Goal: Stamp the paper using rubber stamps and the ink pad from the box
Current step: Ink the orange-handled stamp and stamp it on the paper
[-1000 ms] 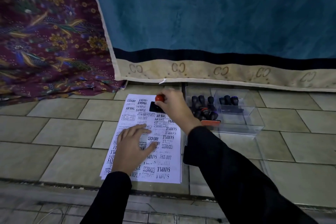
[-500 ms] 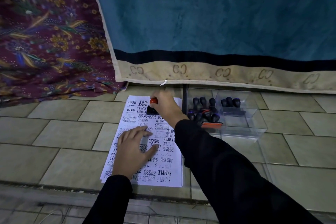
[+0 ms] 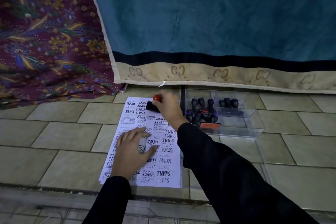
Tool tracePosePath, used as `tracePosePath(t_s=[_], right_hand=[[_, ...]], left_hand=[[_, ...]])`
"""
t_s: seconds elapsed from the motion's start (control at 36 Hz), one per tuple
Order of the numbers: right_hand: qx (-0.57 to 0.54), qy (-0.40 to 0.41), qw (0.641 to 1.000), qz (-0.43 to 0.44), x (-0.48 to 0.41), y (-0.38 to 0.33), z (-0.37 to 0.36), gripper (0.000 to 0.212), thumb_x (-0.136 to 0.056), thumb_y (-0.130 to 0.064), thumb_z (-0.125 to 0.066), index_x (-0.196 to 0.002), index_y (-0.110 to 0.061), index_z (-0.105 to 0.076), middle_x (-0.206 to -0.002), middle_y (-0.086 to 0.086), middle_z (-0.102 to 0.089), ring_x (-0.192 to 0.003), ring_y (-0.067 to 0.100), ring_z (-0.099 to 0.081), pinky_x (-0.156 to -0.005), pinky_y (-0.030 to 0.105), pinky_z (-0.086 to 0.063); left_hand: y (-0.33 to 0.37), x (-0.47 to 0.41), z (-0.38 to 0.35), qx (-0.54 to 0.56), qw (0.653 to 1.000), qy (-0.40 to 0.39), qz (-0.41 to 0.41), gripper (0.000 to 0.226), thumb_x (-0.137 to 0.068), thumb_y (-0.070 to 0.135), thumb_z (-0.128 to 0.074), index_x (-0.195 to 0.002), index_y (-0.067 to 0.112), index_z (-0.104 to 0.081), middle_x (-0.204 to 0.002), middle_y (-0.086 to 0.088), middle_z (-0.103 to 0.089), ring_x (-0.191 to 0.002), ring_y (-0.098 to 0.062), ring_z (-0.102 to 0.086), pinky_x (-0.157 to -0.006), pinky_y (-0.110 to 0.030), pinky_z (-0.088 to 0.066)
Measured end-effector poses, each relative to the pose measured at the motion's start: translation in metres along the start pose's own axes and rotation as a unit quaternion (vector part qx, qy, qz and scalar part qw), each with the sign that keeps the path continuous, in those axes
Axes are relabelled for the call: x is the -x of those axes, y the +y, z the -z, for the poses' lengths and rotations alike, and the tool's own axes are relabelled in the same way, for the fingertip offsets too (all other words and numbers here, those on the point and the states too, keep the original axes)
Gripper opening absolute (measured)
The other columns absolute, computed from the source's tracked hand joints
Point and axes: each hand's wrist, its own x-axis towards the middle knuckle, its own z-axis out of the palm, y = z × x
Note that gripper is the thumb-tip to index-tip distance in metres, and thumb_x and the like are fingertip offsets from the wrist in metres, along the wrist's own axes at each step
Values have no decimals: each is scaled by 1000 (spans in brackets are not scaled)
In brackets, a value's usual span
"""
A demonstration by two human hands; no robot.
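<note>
Red plastic knob on a black-based rubber stamp [image 3: 154, 102], and the right hand [image 3: 169, 109] has its fingers curled round that handle at the far end of the sheet. The black base is over the top edge of the print, beside a "FRAGILE" mark; from here I can't tell whether it touches the page. The left hand [image 3: 131, 149] lies flat with fingers spread, pressing the middle of the white paper sheet [image 3: 164, 167]. The sheet is crowded with black impressions: "SAMPLE", "AIR MAIL", "FAX OUT", "EXPRESS", "AMENDED". Both arms are in black sleeves.

Just right of the paper stands a clear plastic box [image 3: 243, 131] on the pale tiled floor [image 3: 63, 132]. Inside it is a cluster of black-handled stamps [image 3: 201, 111], with a flat orange-red ink pad [image 3: 210, 125] at their near side. A few more black stamps [image 3: 228, 103] sit in its far right part. Behind it hangs a blue, red and cream striped cloth [image 3: 200, 23], and to its left a purple floral cloth [image 3: 45, 42].
</note>
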Motion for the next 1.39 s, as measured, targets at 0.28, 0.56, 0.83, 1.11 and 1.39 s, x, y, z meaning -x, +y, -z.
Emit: tracePosePath(t_s=[0.28,0.56,0.83,1.11,1.39], right_hand=[[-94,116,989,18,39,-9,68,23,-79,-10,-72,-102,-13,-65,-86,-5,-65,-74,-4,-60,-74,14,-52],[32,51,996,70,143,22,104,24,-80,-16,-73,-103,-18,-67,-95,-7,-62,-79,1,-63,-74,6,-48],[99,43,989,97,186,41,109,26,-79,-17,-74,-104,-20,-65,-90,-10,-60,-79,6,-60,-74,19,-49],[106,24,989,100,189,45,105,24,-80,-18,-73,-102,-19,-65,-90,-13,-58,-79,-1,-56,-73,11,-46],[109,12,990,91,184,42,107,25,-76,-23,-71,-98,-13,-71,-86,-5,-66,-73,3,-57,-70,12,-47]], left_hand=[[-2,0,-2,4,1000,3,0,49,-74,70,-53,-111,40,-60,-129,29,-44,-120,4,-36,-112,-34,-19],[-2,0,-1,0,1000,2,2,52,-74,71,-51,-115,38,-59,-132,25,-48,-122,2,-38,-115,-40,-21],[-2,0,-2,-3,1000,3,-2,53,-75,72,-50,-115,38,-59,-132,26,-47,-120,6,-34,-114,-37,-20],[-2,0,-2,-7,1000,11,-8,53,-75,72,-49,-113,37,-60,-129,29,-44,-116,10,-31,-112,-32,-18],[-2,1,-2,-6,1000,7,-2,49,-75,70,-51,-113,39,-59,-132,28,-46,-123,2,-37,-113,-31,-17]])
